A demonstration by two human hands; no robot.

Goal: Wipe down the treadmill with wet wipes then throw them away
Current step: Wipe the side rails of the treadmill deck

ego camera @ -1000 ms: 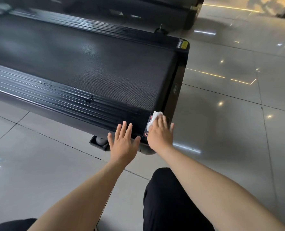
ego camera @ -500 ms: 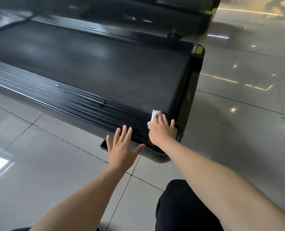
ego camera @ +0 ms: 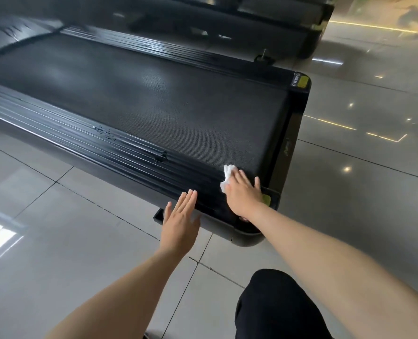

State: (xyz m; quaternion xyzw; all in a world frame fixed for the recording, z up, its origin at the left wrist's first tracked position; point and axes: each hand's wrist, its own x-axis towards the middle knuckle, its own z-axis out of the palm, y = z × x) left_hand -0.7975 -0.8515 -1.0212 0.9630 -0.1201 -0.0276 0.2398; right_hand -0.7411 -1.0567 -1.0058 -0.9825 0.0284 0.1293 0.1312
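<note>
Wiping in progress at the rear corner of the treadmill. The right hand lies flat, fingers straight, and presses a crumpled white wet wipe onto the belt where it meets the near side rail. Part of the wipe shows past the fingertips. The left hand is open and holds nothing, its fingers extended over the rail's outer edge; whether it touches the rail cannot be told.

Progress, as a judgement: early to middle. Water droplets on the rail suggest that some of it has been wiped, but the long belt shows no clear wet track. The far rail, the end cap and the discarding of the wipe appear to remain. No bin is in view.

Writing: a yellow label with a dark panel beside it sits on the far rear corner, and a second yellow label lies partly under the right hand. A faint logo marks the end cap. None of these is legible.
</note>
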